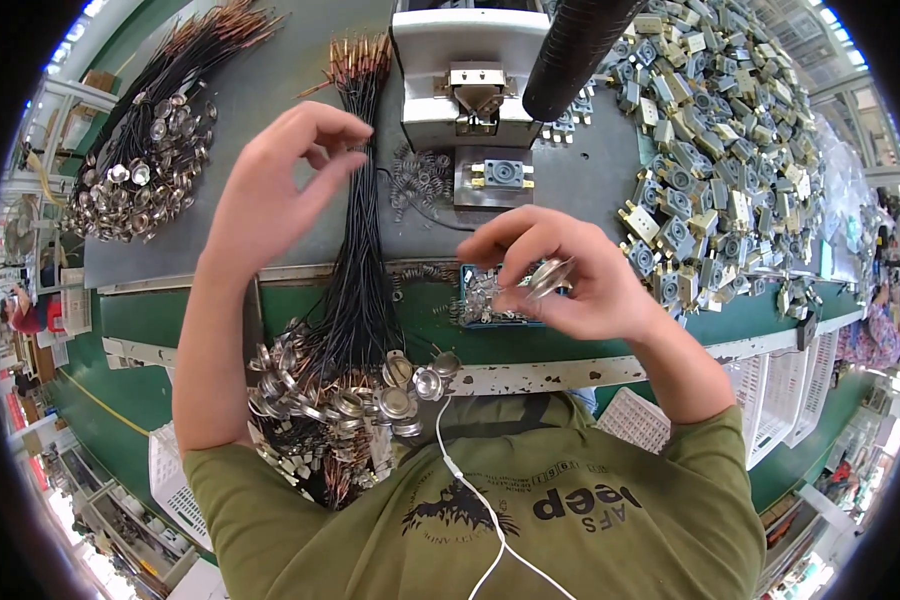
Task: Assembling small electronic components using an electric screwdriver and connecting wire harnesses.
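Note:
My left hand [280, 185] hovers over a bundle of black wires [362, 215], thumb and forefinger apart with nothing seen between them. My right hand [580, 275] is closed on a round metal cap [550, 279], held over a blue tray [462, 310] of small metal parts. From the bundle a single black wire curves toward my right fingertips; its far end is hidden. Beyond that hand, a grey block with brass terminals [503, 175] sits on a metal fixture [478, 200] before the press [478, 100]. Small coil springs [418, 178] lie loose between bundle and fixture.
At the right is a large heap of grey and brass blocks [705, 160]. Another wire bundle with metal caps [145, 170] lies far left. More capped ends [370, 400] hang over the table's near edge. A thick black tube [580, 60] slants down beside the press. White crates [770, 390] stand below right.

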`<action>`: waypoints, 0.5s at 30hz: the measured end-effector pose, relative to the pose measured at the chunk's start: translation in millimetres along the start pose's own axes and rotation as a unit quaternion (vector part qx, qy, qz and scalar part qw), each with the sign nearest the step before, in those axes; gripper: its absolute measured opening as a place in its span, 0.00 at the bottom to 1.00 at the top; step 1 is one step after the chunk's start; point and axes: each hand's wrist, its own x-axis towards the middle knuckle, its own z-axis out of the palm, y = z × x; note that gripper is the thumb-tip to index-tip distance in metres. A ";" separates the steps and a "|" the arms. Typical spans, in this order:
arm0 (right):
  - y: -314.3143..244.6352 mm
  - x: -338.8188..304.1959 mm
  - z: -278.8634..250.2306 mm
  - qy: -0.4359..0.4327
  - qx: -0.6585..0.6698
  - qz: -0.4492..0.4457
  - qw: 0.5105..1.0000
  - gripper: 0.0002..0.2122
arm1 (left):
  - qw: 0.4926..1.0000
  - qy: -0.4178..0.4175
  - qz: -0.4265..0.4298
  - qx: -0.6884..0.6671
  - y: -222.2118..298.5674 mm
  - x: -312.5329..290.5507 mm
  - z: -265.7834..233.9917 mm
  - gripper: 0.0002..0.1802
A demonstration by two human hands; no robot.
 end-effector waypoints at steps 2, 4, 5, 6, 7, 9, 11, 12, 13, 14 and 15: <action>-3.7 -3.7 -1.6 0.006 -0.015 0.011 1.000 0.14 | 1.000 -0.005 0.026 -0.016 9.8 3.4 7.9 0.16; -6.7 -13.4 3.6 -0.011 -0.043 0.016 0.999 0.17 | 0.998 -0.020 0.048 -0.037 16.9 8.1 15.6 0.18; -8.0 -16.7 5.1 -0.008 -0.046 0.016 0.999 0.17 | 0.998 -0.021 0.052 -0.038 19.4 10.9 17.9 0.18; -9.2 -19.0 6.5 -0.011 -0.065 0.014 0.998 0.17 | 0.997 -0.017 0.057 -0.049 21.6 13.7 19.9 0.17; -9.1 -20.4 7.9 -0.014 -0.083 0.012 0.996 0.17 | 0.996 -0.013 0.062 -0.058 22.9 15.4 20.8 0.16; -9.3 -21.7 9.7 -0.014 -0.090 0.006 0.996 0.17 | 0.995 -0.024 0.080 -0.053 19.5 16.6 23.0 0.15; -16.3 -22.1 10.2 -0.063 -0.102 0.017 0.993 0.18 | 0.993 -0.033 0.101 -0.053 16.1 18.3 24.0 0.14; -14.7 -22.6 11.6 -0.084 -0.108 0.006 0.991 0.20 | 0.990 -0.066 0.118 -0.042 15.1 17.0 22.0 0.14; -15.6 -22.3 11.5 -0.082 -0.112 0.010 0.990 0.20 | 0.986 -0.098 0.134 -0.032 16.3 16.2 23.3 0.13; -16.4 -22.2 11.4 -0.091 -0.112 0.003 0.990 0.20 | 0.987 -0.098 0.126 -0.033 19.4 15.5 27.8 0.13; -17.3 -23.0 10.6 -0.099 -0.111 -0.004 0.989 0.21 | 0.986 -0.098 0.129 -0.039 23.6 15.4 32.4 0.13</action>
